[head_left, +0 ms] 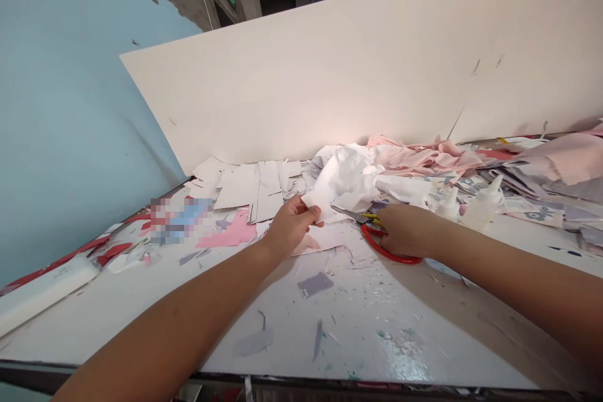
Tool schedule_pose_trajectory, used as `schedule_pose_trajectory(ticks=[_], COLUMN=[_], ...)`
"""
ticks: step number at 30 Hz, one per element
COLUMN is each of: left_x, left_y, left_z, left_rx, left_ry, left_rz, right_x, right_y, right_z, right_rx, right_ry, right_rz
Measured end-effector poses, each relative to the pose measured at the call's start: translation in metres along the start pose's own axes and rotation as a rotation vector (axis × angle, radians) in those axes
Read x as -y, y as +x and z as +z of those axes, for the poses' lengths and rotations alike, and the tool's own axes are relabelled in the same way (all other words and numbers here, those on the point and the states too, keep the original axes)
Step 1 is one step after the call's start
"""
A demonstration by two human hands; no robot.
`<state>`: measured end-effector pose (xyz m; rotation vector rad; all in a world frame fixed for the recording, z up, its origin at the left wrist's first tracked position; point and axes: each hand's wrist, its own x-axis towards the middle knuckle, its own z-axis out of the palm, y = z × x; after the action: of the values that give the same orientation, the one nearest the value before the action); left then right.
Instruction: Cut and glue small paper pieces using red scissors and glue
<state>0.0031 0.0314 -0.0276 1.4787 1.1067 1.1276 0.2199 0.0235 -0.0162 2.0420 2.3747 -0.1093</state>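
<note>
My left hand [293, 223] pinches the edge of a white sheet [328, 206], thin like fabric or paper, between thumb and fingers. In my right hand [406, 230] is a pair of scissors [384, 251] with red and yellow handles. Their blades point left and lie at the sheet's right side; whether they are parted is hard to make out. Behind both hands rises a crumpled white heap [346, 169] of similar material. Pale pink scraps [318, 242] lie on the table under the left hand's sheet.
Cut cardboard pieces [238, 185] and pink scraps [230, 231] lie left of my hands. Two white nozzle bottles [483, 204] stand behind my right forearm. Pink cloth [424, 156] is piled at the back, against a tall white board [353, 69]. A white roll [51, 289] lies far left.
</note>
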Motion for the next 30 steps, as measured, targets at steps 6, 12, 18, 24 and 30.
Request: schedule_pose_trajectory(ticks=[6, 12, 18, 24, 30], left_x=[0.001, 0.002, 0.004, 0.006, 0.004], left_y=[0.000, 0.003, 0.006, 0.009, 0.010], left_z=[0.000, -0.002, -0.004, -0.005, -0.006], left_rx=[0.010, -0.034, -0.068, -0.164, -0.243], left_ry=[-0.014, 0.010, 0.012, -0.032, -0.068], left_rz=[0.003, 0.008, 0.018, 0.031, 0.052], right_x=[0.000, 0.007, 0.014, 0.008, 0.015], right_y=[-0.001, -0.010, -0.020, -0.019, -0.023], right_z=[0.005, -0.007, -0.021, -0.028, -0.031], right_rx=[-0.024, -0.159, -0.125, -0.302, -0.295], right_ry=[0.039, 0.012, -0.014, 0.088, 0.771], right_rz=[-0.010, 0.020, 0.050, 0.043, -0.025])
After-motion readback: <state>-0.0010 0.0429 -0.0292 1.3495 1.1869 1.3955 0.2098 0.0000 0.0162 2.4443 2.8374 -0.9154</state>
